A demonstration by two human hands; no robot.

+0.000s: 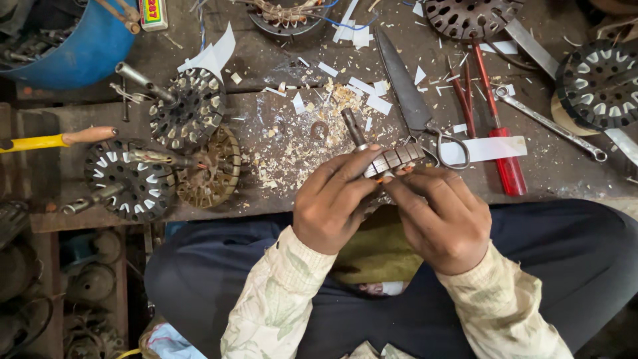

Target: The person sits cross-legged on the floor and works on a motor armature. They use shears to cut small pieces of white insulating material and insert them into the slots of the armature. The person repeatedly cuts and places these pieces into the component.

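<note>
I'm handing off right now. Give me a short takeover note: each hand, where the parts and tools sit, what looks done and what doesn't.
Left hand: gripping the small slotted metal core on its shaft.
Right hand: fingertips pinching the core's near end.
Bench: scissors and red-handled screwdriver just beyond the hands; spanner to the right; paper strips and scraps scattered around.
Done: cannot tell how many slots are lined.
Left: several wheel-shaped cores lie on the bench's left side, some with paper in their slots.

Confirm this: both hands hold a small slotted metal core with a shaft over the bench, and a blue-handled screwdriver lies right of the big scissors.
Wrong on one point: in the head view the screwdriver has a red handle. Otherwise correct: left hand and right hand hold the slotted core; scissors lie left of the screwdriver.
</note>
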